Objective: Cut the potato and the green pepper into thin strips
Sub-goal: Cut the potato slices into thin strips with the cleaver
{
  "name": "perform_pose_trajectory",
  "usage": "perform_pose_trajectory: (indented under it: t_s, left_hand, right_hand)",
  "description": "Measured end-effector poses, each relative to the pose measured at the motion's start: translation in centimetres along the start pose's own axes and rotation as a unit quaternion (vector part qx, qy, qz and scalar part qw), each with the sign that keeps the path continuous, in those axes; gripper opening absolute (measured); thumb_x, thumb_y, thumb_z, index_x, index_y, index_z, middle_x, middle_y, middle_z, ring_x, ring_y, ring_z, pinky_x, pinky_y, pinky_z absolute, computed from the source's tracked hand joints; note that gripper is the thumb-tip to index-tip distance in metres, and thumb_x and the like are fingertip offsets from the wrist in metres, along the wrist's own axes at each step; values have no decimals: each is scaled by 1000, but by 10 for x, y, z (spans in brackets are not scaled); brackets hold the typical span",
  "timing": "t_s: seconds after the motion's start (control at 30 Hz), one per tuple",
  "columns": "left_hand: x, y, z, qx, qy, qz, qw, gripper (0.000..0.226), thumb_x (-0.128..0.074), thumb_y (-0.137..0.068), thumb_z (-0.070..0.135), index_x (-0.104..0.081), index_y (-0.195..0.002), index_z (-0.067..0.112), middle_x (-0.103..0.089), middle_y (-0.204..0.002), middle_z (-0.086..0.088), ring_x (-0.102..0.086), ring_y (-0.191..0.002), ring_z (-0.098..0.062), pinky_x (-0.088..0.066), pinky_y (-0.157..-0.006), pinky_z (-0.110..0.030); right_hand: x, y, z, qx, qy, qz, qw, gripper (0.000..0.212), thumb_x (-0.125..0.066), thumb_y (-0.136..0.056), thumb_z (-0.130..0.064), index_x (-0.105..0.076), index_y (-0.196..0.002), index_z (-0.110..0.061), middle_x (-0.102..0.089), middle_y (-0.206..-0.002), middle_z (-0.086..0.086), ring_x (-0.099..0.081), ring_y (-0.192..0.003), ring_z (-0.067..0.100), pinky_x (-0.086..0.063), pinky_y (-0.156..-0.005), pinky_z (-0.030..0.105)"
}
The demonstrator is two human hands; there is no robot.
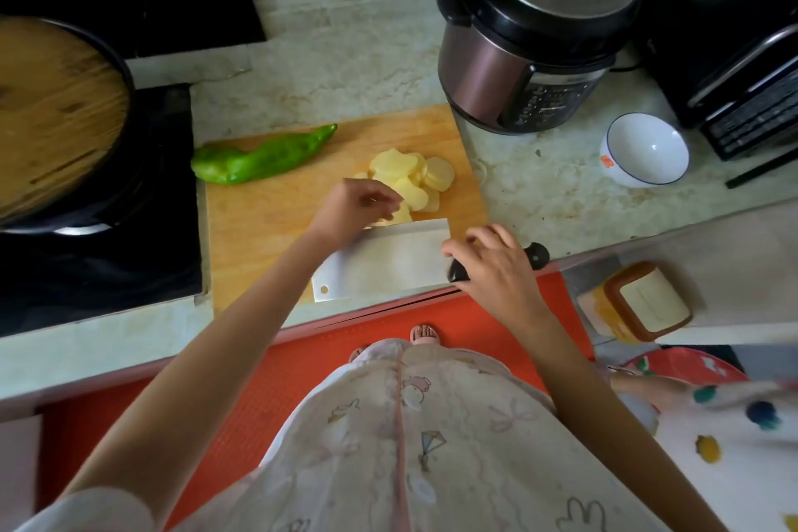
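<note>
Past our printed dress (414, 436), our right hand (492, 261) clasps the cleaver (384, 263). Our left hand (354, 207), grip unclear, touches potato slices (414, 175) beside the blade, risking a nick.

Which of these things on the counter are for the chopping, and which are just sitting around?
In use: potato slices, green pepper, cutting board, cleaver gripped by the right hand, left hand at the slices.
Lying about: pressure cooker, white bowl, lidded pan, black countertop oven.
</note>
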State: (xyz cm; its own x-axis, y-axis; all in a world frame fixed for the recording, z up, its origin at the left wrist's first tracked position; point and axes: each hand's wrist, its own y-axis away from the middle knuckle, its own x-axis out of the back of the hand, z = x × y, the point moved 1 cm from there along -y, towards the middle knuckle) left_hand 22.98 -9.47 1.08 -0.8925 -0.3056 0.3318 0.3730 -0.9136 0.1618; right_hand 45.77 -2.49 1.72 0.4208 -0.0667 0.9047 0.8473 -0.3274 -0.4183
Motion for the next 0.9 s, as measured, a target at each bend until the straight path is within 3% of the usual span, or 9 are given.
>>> perform_pose_trajectory:
  t_s: [0.13,0.23,0.33,0.43,0.47,0.53,0.67,0.77,0.9]
  left_hand:
    - [31,2,-26,48,-43,25,998,12,-73,-79,-2,-73,-88,6,-67,-61,21,-59,-62,9,-45,-64,-10]
    - [43,4,-40,75,-59,50,994,19,-68,-80,-9,-71,-89,8,-65,-60,26,-59,-60,10,-45,-62,-7]
    - [41,3,-41,70,-76,28,994,29,-62,-81,-17,-66,-90,10,-65,-58,22,-56,-56,12,-47,-61,-11]
    - [26,4,-41,36,-128,5,991,26,-68,-78,-13,-67,-86,12,-70,-77,-9,-56,-65,10,-48,-70,-29]
    - [23,4,-42,21,-154,25,987,21,-73,-76,-8,-70,-88,10,-71,-86,-12,-59,-75,0,-47,-73,-32]
    - [21,5,-45,24,-179,60,982,22,-77,-74,0,-70,-94,7,-70,-91,-3,-59,-85,-14,-43,-71,-29]
    - [25,7,-52,27,-170,67,983,20,-75,-77,2,-68,-94,11,-66,-84,7,-64,-90,-20,-45,-78,-31]
    - [32,14,-57,5,-187,74,980,26,-63,-82,-4,-70,-100,13,-70,-100,3,-65,-99,-21,-50,-89,-38]
    - [38,38,-62,-59,-225,118,965,33,-63,-79,-8,-69,-107,9,-63,-115,-8,-61,-103,-27,-50,-83,-36]
  right_hand:
    - [-3,17,9,-36,27,38,998,25,-75,-58,1,-60,-74,-10,-59,-63,1,-49,-86,20,-38,-81,36]
    - [1,25,13,-96,16,79,992,20,-71,-58,4,-60,-69,-8,-58,-66,7,-51,-80,21,-47,-67,36]
    - [2,26,14,-186,-34,92,978,19,-74,-64,0,-57,-71,-8,-56,-70,8,-54,-59,25,-38,-50,26]
    - [0,23,12,-236,-59,85,966,18,-74,-73,-7,-56,-75,-8,-54,-71,9,-51,-51,26,-29,-49,22]
    - [0,21,10,-249,-61,82,963,19,-75,-73,-8,-57,-75,-7,-54,-71,9,-52,-51,26,-29,-49,21]
    - [-1,17,8,-268,-60,76,958,19,-77,-73,-10,-58,-76,-7,-55,-71,9,-53,-50,25,-28,-48,21]
    - [-7,15,3,-293,-62,51,953,21,-76,-69,-8,-58,-79,-8,-55,-70,7,-54,-50,25,-29,-45,22]
    - [-12,16,1,-318,-80,27,944,21,-73,-72,-11,-55,-83,-10,-55,-67,5,-55,-53,25,-29,-46,22]
    - [-13,13,-4,-330,-129,-38,934,24,-70,-75,-14,-51,-89,-14,-59,-63,0,-55,-55,23,-33,-44,27]
